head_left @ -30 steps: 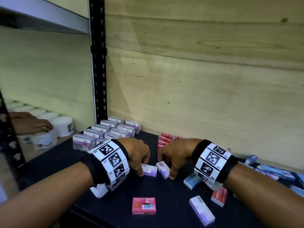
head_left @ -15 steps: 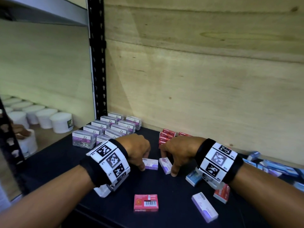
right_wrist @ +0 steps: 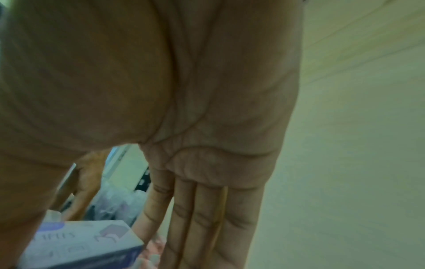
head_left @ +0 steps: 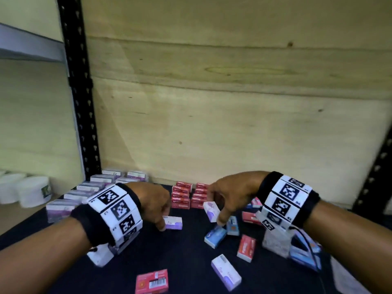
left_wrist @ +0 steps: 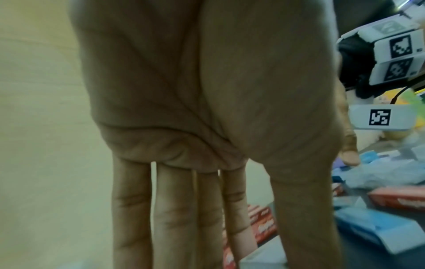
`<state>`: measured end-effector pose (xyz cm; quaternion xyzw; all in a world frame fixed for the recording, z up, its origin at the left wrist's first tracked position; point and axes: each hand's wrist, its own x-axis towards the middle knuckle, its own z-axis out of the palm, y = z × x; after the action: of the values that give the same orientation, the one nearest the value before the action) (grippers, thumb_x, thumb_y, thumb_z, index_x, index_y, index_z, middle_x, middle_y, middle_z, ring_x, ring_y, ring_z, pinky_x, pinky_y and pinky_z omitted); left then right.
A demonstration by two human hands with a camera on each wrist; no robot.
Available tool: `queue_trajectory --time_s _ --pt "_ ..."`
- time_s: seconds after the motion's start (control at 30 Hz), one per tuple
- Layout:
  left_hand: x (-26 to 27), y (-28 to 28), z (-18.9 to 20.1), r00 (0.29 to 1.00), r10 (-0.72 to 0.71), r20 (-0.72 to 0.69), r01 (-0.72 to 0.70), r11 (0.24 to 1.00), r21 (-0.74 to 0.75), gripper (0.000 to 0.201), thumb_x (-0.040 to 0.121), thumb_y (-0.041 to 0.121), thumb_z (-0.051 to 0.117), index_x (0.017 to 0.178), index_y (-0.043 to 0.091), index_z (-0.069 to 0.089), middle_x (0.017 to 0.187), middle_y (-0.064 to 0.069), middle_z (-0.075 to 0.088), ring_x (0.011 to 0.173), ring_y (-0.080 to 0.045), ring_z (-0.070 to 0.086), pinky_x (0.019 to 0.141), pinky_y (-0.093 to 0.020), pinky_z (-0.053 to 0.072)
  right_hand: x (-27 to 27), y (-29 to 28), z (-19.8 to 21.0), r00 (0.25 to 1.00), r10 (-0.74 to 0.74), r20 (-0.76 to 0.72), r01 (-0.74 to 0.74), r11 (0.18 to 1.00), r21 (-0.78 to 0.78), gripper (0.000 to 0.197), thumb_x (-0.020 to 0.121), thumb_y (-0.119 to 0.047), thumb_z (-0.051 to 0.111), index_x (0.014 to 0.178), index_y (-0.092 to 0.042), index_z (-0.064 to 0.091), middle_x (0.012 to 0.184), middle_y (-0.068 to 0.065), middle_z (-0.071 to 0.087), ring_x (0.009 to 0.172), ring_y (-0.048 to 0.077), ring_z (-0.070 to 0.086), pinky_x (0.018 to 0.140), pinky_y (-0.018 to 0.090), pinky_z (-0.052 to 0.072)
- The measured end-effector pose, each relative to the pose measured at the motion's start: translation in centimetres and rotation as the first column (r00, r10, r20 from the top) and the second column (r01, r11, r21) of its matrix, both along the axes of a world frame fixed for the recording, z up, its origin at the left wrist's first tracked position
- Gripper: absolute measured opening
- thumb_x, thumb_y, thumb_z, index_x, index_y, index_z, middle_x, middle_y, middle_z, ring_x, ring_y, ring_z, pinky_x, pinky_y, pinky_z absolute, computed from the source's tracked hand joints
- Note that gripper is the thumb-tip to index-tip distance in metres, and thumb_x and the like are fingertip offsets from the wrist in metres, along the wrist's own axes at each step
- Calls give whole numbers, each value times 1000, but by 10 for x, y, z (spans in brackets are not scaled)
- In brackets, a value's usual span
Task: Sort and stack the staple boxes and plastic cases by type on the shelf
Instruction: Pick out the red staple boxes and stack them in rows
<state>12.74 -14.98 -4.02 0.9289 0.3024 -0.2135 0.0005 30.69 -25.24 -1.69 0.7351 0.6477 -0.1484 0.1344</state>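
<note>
Since half a second ago, the right hand (head_left: 231, 198) has lifted its small white-and-purple cardboard staple box (head_left: 212, 211) off the black shelf surface (head_left: 186, 251); the box now hangs tilted, pinched between thumb and fingers. Over the same interval the left hand (head_left: 152, 200) has stayed low, its curled fingertips (head_left: 161, 227) touching a second purple-and-white staple box (head_left: 173, 222) that lies flat on the shelf; whether it truly grips that box or only rests on it cannot be told. The right wrist view shows the lifted box (right_wrist: 80, 243) beside the thumb.

Sorted groups stand at the back: a row of clear plastic cases with purple labels (head_left: 89, 192) on the left and a stack of red staple boxes (head_left: 186, 196) in the middle. Loose blue boxes (head_left: 215, 236), a red box (head_left: 246, 247) and another purple box (head_left: 226, 271) lie scattered nearby.

The likely risk is the tilted box slipping from a light pinch, or the wrist band knocking the red stack as the hand travels towards the purple group.
</note>
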Motion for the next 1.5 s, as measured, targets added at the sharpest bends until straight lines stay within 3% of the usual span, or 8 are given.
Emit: queue_trajectory --time_s 0.2,0.3,0.47,0.57,0.7,1.0,1.33,1.5 --pt "75 -37 25 969 -224 101 218 974 64 35 79 52 71 105 29 62 104 7 63 92 -15 60 76 -30 48 86 -76 25 943 -293 157 296 955 6 61 73 -44 83 119 -25 48 122 -2 59 106 21 57 91 35 49" --pt "122 -67 28 927 -355 125 344 933 104 39 80 54 69 110 31 60 109 7 62 95 -16 59 77 -31 49 128 -119 32 875 -416 246 429 903 2 71 75 -46 80 131 -13 52 128 1 60 110 23 58 92 35 48" --pt "199 -116 26 842 -510 173 496 860 118 43 80 55 68 114 31 58 114 4 59 98 -20 57 71 -30 42 193 -177 25 773 -559 301 598 800 -48 63 73 -41 83 124 -10 61 121 5 66 111 27 62 93 36 51" --pt "236 -139 23 807 -560 188 554 828 90 45 80 56 68 114 28 60 112 3 58 96 -20 56 69 -30 41 219 -197 14 755 -586 295 632 769 -91 56 74 -35 83 121 -12 63 109 0 66 101 22 62 78 29 50" --pt "276 -169 14 762 -617 199 618 784 61 44 80 55 69 112 25 63 112 3 61 93 -19 57 71 -29 44 251 -209 -3 745 -616 256 657 743 -125 51 75 -29 83 121 -16 62 113 -3 64 109 20 61 89 30 49" --pt "328 -204 -16 696 -685 215 710 701 -67 41 71 51 78 91 16 73 95 1 69 87 -18 62 73 -33 53 291 -215 -30 759 -641 112 651 752 -108 62 74 -21 85 129 -26 59 126 -4 63 116 18 59 75 22 45" --pt "339 -202 -36 683 -695 225 729 667 -152 43 66 53 81 86 16 75 86 3 71 81 -16 64 68 -30 53 299 -214 -42 742 -661 110 670 737 -87 64 65 -26 90 122 -31 58 108 -12 59 104 14 59 85 27 51" --pt "329 -187 -27 672 -667 321 736 652 -185 42 67 52 82 93 21 74 98 7 68 89 -12 61 73 -26 50 292 -213 -37 738 -657 154 674 728 -124 78 70 -27 88 137 -33 50 130 -8 55 112 15 53 88 26 46"
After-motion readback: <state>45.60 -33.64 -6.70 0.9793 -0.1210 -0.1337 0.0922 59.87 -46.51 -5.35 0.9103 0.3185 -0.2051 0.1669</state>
